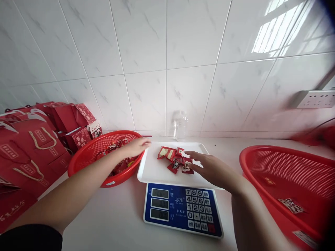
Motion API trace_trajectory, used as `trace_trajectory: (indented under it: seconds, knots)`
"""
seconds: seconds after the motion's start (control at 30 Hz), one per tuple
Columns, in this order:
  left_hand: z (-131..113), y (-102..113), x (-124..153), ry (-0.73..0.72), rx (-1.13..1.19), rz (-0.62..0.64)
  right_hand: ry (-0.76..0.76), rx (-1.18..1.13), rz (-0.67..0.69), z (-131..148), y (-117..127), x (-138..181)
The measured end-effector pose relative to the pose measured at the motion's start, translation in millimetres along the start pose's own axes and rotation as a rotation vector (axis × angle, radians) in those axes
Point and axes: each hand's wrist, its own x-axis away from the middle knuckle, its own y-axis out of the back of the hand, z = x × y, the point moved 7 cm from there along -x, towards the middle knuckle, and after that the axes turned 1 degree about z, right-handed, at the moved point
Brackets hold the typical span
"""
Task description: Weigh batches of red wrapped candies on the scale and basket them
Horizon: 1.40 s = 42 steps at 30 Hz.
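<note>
White scale tray (150, 172) is bare toward its eight o'clock edge; red snack packets (174, 165) lie mid-tray. Right hand (209, 168), three o'clock, has fingers parted; left hand (136, 146), ten o'clock: grip unclear.

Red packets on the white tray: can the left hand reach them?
Likely yes: the left hand is near the white tray, with only bare tray between it and the red packets.
</note>
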Motion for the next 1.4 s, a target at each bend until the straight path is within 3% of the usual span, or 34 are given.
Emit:
trace_trajectory:
  seconds: [0.1,0.2,0.3,0.43,0.6,0.73,0.9,1.07,1.4]
  knots:
    - [62.9,18.9,15.1,0.240,-0.095,-0.048,-0.009,0.035,0.001,-0.6,-0.9,-0.7]
    - [109.0,12.8,44.1,0.391,-0.146,0.080,-0.002,-0.001,0.014,0.6,-4.5,-1.9]
    - [136.6,0.1,72.1,0.474,-0.175,0.241,0.007,-0.023,0.021,0.6,-8.1,-2.4]
    - [160.6,-3.8,87.5,0.583,-0.246,0.324,0.007,-0.003,0.019,0.3,-9.9,-2.9]
    - [165.9,-17.8,85.2,0.601,-0.278,0.395,0.001,0.018,0.043,3.8,-11.6,-4.7]
    - [158.2,-26.2,83.2,0.549,-0.297,0.382,-0.010,0.016,0.062,5.0,-12.9,-5.1]
    - [154.4,-20.9,80.7,0.537,-0.356,0.339,0.003,0.011,0.054,5.0,-13.3,-4.3]
    - [151.4,-20.6,77.7,0.501,-0.376,0.374,0.001,0.017,0.024,4.5,-11.8,-3.0]
    - [162.8,-19.6,77.5,0.581,-0.363,0.361,-0.012,-0.026,0.054,8.1,-6.4,0.8]
